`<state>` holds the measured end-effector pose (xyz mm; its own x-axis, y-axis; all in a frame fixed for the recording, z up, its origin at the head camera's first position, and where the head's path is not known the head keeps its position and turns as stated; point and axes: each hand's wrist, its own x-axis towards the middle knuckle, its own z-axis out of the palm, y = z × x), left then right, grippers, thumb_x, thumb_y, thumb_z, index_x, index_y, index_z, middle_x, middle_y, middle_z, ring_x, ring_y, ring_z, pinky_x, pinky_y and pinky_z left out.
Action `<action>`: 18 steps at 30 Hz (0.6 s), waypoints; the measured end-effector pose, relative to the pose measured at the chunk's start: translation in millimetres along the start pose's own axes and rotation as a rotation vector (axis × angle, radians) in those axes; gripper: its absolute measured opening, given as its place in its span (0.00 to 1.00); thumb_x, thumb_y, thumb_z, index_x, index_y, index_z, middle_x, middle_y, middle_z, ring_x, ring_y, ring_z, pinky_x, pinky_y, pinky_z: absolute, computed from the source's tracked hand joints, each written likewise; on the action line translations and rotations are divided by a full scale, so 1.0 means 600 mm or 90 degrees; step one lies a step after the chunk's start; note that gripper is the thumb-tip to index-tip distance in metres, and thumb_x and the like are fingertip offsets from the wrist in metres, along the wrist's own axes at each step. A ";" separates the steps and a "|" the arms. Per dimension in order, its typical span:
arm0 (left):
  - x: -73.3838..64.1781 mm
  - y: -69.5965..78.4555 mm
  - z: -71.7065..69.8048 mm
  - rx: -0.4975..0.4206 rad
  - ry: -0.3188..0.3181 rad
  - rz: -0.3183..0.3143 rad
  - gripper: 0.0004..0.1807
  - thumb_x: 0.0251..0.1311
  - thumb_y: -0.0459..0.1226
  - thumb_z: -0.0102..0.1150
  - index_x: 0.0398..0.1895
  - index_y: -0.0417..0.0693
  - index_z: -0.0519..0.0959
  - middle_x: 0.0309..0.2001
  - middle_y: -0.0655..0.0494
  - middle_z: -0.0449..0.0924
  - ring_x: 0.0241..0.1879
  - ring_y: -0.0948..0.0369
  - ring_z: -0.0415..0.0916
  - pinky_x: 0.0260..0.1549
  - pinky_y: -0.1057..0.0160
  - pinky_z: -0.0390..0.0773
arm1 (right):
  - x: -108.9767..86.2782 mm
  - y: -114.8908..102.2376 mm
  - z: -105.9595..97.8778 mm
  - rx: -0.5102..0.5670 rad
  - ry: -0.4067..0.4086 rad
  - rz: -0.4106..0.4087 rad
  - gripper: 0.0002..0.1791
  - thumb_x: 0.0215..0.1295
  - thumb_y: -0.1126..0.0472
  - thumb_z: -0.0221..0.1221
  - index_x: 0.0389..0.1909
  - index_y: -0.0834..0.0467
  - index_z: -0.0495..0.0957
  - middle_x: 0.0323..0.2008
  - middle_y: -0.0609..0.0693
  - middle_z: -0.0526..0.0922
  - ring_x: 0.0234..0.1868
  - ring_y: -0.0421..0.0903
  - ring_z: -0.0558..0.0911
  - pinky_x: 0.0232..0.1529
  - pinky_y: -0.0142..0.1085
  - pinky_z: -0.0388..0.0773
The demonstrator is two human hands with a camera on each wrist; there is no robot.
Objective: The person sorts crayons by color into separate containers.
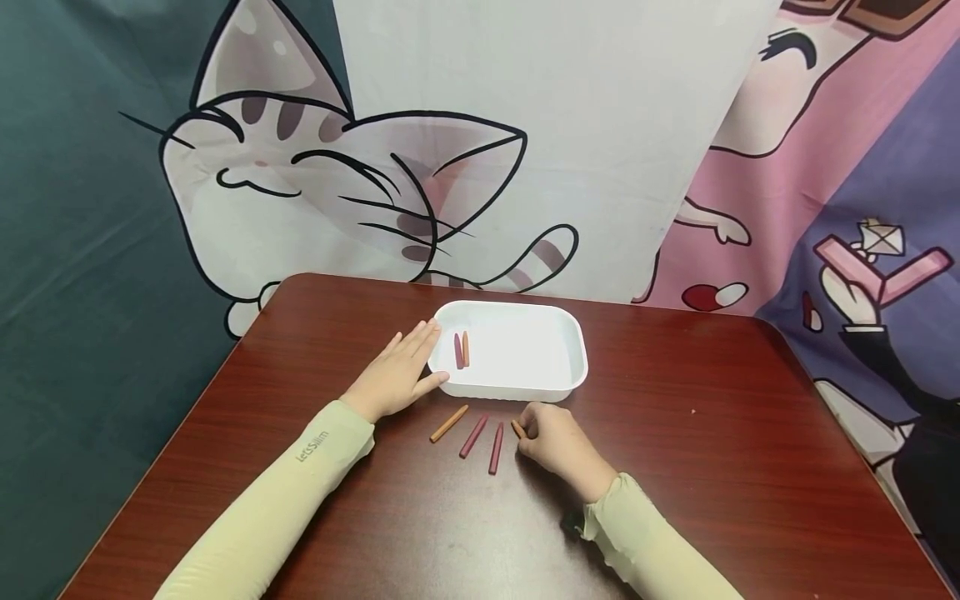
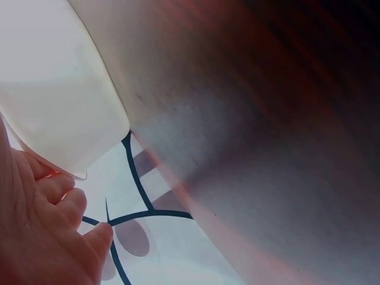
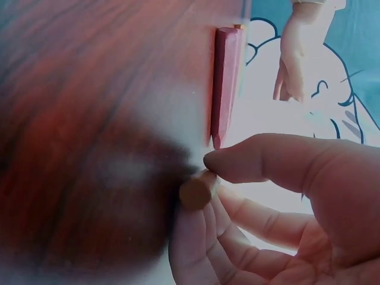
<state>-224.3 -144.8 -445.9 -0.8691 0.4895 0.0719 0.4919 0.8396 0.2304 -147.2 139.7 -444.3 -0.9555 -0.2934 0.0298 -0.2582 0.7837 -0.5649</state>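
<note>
A white tray (image 1: 525, 354) stands on the table with a dark pink crayon (image 1: 458, 352) and an orange crayon (image 1: 466, 348) lying at its left end. My left hand (image 1: 397, 371) rests along the tray's left end, fingers straight. Just in front of the tray's near right part, my right hand (image 1: 555, 442) pinches a brownish-orange crayon (image 3: 197, 191) between thumb and fingers, close over the table. To its left lie two dark pink crayons (image 1: 496, 448) (image 3: 224, 86) and an orange crayon (image 1: 449, 423), side by side and slanted.
The dark red wooden table (image 1: 360, 517) ends behind the tray at a cloth backdrop (image 1: 600, 125) with cartoon cats. A dark object (image 1: 572, 524) shows beside the right sleeve cuff.
</note>
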 end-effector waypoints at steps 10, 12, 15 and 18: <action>-0.001 0.000 0.000 -0.005 -0.001 -0.001 0.46 0.74 0.61 0.43 0.81 0.40 0.48 0.81 0.47 0.47 0.80 0.52 0.40 0.76 0.44 0.48 | 0.002 0.006 -0.005 0.101 -0.012 0.046 0.06 0.54 0.73 0.64 0.31 0.60 0.82 0.20 0.43 0.82 0.21 0.38 0.79 0.30 0.35 0.78; -0.001 0.000 0.000 -0.005 -0.003 -0.002 0.46 0.74 0.61 0.43 0.81 0.40 0.48 0.81 0.48 0.47 0.80 0.52 0.40 0.76 0.44 0.48 | 0.004 0.008 -0.005 0.133 -0.018 0.053 0.06 0.55 0.73 0.63 0.32 0.62 0.82 0.20 0.44 0.83 0.19 0.38 0.79 0.29 0.34 0.77; -0.002 0.000 -0.001 -0.004 -0.001 0.000 0.46 0.75 0.61 0.43 0.81 0.39 0.48 0.81 0.47 0.47 0.80 0.52 0.40 0.76 0.44 0.48 | 0.006 0.010 -0.008 0.183 -0.031 0.061 0.06 0.56 0.73 0.62 0.35 0.63 0.83 0.22 0.45 0.83 0.19 0.38 0.78 0.25 0.33 0.76; -0.002 0.000 -0.001 -0.005 0.001 0.002 0.46 0.75 0.61 0.43 0.81 0.39 0.48 0.81 0.47 0.47 0.80 0.51 0.40 0.76 0.44 0.48 | 0.006 0.012 -0.011 0.251 -0.054 0.057 0.06 0.60 0.74 0.61 0.38 0.67 0.82 0.25 0.51 0.84 0.20 0.40 0.77 0.21 0.32 0.76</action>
<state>-223.4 -145.3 -445.6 -0.8680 0.4912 0.0735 0.4935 0.8365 0.2380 -153.5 148.0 -443.1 -0.9524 -0.2905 -0.0927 -0.0843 0.5432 -0.8354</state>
